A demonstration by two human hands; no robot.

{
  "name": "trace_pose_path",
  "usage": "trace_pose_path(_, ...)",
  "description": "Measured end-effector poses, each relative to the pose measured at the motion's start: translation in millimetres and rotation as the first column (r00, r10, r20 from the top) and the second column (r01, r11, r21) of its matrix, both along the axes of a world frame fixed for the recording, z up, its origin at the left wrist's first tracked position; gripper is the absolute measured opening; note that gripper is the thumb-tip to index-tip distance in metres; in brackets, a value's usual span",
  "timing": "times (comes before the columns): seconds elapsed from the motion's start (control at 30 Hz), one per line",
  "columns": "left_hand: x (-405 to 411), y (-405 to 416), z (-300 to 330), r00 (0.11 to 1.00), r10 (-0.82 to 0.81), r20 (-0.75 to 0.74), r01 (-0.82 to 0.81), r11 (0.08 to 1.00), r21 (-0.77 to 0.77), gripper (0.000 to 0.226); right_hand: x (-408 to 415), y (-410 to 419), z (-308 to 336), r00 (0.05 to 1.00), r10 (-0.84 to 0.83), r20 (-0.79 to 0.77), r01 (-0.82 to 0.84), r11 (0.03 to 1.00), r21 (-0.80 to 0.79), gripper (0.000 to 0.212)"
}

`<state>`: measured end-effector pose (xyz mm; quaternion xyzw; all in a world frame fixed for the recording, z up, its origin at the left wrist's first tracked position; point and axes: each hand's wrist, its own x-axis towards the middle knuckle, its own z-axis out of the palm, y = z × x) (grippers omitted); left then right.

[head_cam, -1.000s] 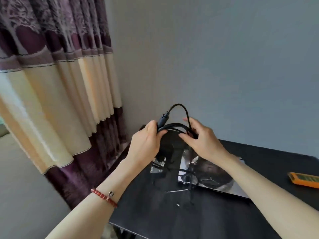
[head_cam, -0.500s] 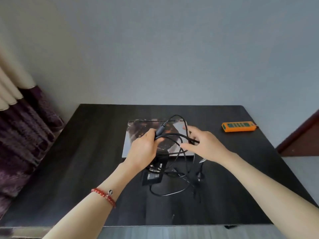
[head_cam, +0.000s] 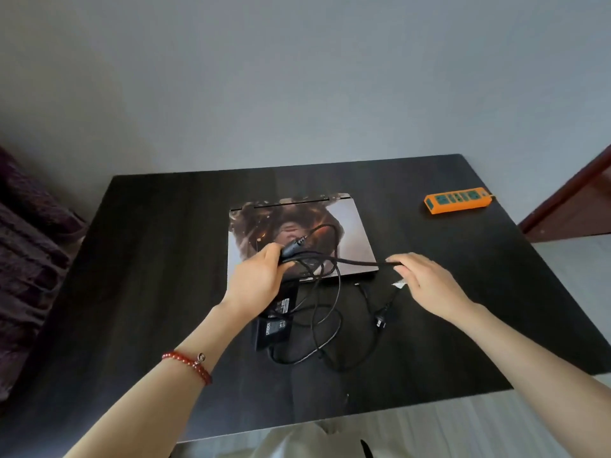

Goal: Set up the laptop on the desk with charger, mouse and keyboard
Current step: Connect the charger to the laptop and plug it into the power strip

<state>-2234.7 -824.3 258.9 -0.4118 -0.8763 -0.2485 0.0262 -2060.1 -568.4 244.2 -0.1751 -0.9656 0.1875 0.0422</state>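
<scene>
A closed laptop [head_cam: 350,226] with a printed picture on its lid lies flat in the middle of the black desk [head_cam: 148,259]. The black charger brick [head_cam: 272,328] rests on the desk just in front of it, with its cable [head_cam: 334,325] in loose loops and the wall plug [head_cam: 380,320] lying to the right. My left hand [head_cam: 256,280] grips the cable near the barrel connector [head_cam: 294,246], above the laptop's front edge. My right hand [head_cam: 426,284] pinches the same cable farther right, so it runs taut between both hands. No mouse or keyboard is in view.
An orange power strip [head_cam: 458,200] lies at the desk's far right corner. A grey wall stands behind the desk. A dark purple curtain [head_cam: 23,259] hangs at the left. A dark door frame [head_cam: 568,200] shows at the right.
My hands have drawn apart, the right one moving right and stretching out the cable. The view has swung from the curtain to the desk and tilted down.
</scene>
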Motion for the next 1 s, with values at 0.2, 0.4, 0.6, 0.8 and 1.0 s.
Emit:
trace_pose_path(0.2, -26, 44, -27, 0.998, -0.016, 0.058, 0.022, 0.994, -0.103, 0.025, -17, 25, -12, 0.979, -0.173, 0.111, 0.149, 0.969, 0.197, 0.034)
trace_pose_path(0.4, -28, 84, -52, 0.959, -0.162, 0.233, 0.215, 0.950, -0.227, 0.018, -1, 65, -25, 0.949, -0.189, 0.253, 0.107, 0.946, 0.305, 0.041)
trace_pose_path(0.6, -1, 118, -95, 0.948, -0.192, 0.253, 0.284, 0.870, -0.403, 0.025, 3, 106, -48, 0.918, -0.192, 0.348, 0.064, 0.935, 0.349, 0.049)
trace_pose_path(0.8, 19, 128, -135, 0.959, -0.180, 0.220, 0.274, 0.793, -0.545, 0.034, -15, 121, -76, 0.915, -0.139, 0.380, 0.032, 0.961, 0.274, 0.051)
trace_pose_path(1.0, 34, 116, -150, 0.979, -0.066, 0.191, 0.153, 0.861, -0.486, 0.047, 16, 36, -108, 0.966, -0.246, 0.081, 0.244, 0.969, 0.032, 0.035)
